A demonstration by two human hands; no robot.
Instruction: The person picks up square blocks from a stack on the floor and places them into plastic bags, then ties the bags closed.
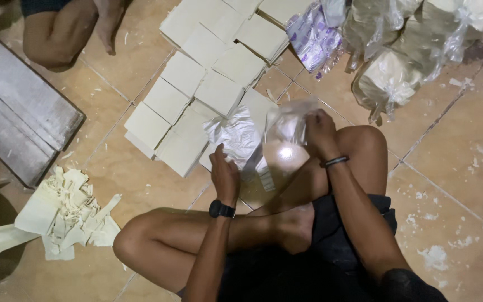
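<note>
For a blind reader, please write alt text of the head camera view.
A person sitting cross-legged on a tiled floor holds a clear plastic bag with the left hand and right hand, beside rows of cream paper stacks.

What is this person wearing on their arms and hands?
Both arms are bare, with no sleeves or gloves. The left hand has a black watch on its wrist. The right hand has a thin dark bracelet on its wrist.
</note>
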